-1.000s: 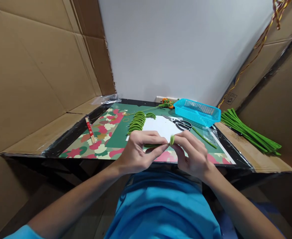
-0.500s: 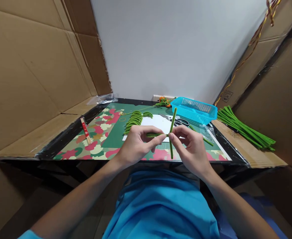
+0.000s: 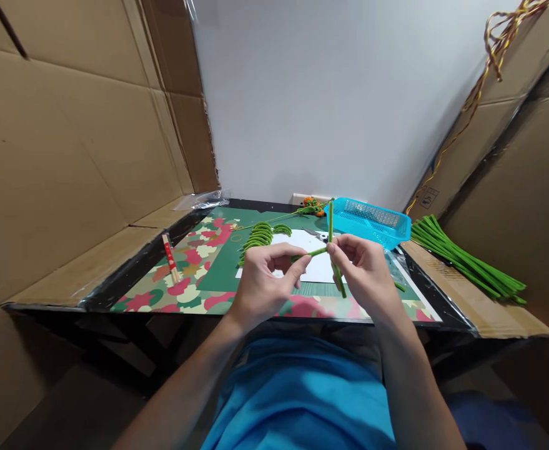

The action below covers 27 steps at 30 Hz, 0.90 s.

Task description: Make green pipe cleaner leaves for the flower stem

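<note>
**Crossing two green lengths at the fingertips**

Looks like a joining or bending step. Holding a long green stem point(image 3: 330, 219) upright in the right hand point(image 3: 368, 272), thumb and forefinger closed narrow on it near mid-length. Pressing a short green piece point(image 3: 318, 252) against it from 9 o'clock with the left hand point(image 3: 265, 281), pinched just as tight. Touching at the crossing; hard to tell whether two lengths or one bent.

Calls next, probably, for a firm pinch at that joint and a small wrist turn, without letting the short piece slip.

Held above a white sheet point(image 3: 302, 240) on the camouflage mat point(image 3: 185, 275). At 11 o'clock of the hands, a row of curved green pieces point(image 3: 258, 236). At 1 o'clock, a blue basket point(image 3: 370, 219). At 3 o'clock, well apart, a bundle of green stems point(image 3: 466, 262).
</note>
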{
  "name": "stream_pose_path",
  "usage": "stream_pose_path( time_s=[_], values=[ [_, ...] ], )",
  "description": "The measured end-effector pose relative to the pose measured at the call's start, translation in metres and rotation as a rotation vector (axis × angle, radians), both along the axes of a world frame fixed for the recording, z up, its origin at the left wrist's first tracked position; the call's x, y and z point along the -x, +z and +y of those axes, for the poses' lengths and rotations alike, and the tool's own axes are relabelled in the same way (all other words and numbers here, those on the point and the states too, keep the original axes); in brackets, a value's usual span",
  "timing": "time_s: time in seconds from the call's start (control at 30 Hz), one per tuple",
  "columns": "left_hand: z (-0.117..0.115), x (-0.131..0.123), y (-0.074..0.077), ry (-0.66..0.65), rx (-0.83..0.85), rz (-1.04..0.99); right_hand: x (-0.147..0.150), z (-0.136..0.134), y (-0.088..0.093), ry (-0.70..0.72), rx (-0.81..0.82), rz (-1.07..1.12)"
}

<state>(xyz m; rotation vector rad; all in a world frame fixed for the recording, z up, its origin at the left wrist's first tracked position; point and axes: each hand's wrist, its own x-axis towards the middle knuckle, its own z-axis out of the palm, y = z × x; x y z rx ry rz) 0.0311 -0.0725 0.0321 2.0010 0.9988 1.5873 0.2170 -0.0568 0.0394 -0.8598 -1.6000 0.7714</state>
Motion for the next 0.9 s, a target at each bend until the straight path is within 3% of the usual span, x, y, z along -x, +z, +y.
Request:
stream_pose_path(
  time_s=[0.07,0.13,0.23,0.37,0.47,0.53,0.67,0.77,0.9],
  values=[
    [0.003,-0.001,0.004,0.108,-0.239,0.187,0.0,0.005,0.008,-0.064,-0.023,-0.062],
    [0.005,-0.002,0.007,0.156,-0.356,0.263,-0.001,0.008,0.016,-0.098,-0.028,-0.092],
    [0.009,-0.007,0.014,0.121,-0.206,0.029,-0.005,0.01,0.026,0.006,-0.013,-0.019],
    [0.018,-0.015,0.031,-0.091,0.106,-0.393,-0.012,0.012,0.036,0.086,-0.035,0.11],
    [0.025,-0.02,0.043,-0.223,0.188,-0.417,-0.014,0.01,0.033,0.098,-0.006,0.284],
    [0.029,-0.022,0.047,-0.206,0.135,-0.353,-0.015,0.008,0.025,0.112,0.032,0.378],
    [0.035,-0.022,0.036,-0.083,-0.027,-0.094,-0.021,0.01,-0.001,0.109,0.136,0.475],
    [0.042,-0.021,0.017,-0.071,0.04,0.092,-0.029,0.02,-0.019,-0.079,0.084,0.429],
    [0.05,-0.022,-0.008,-0.096,0.159,-0.083,-0.033,0.032,-0.031,-0.195,0.054,0.319]
  ],
)
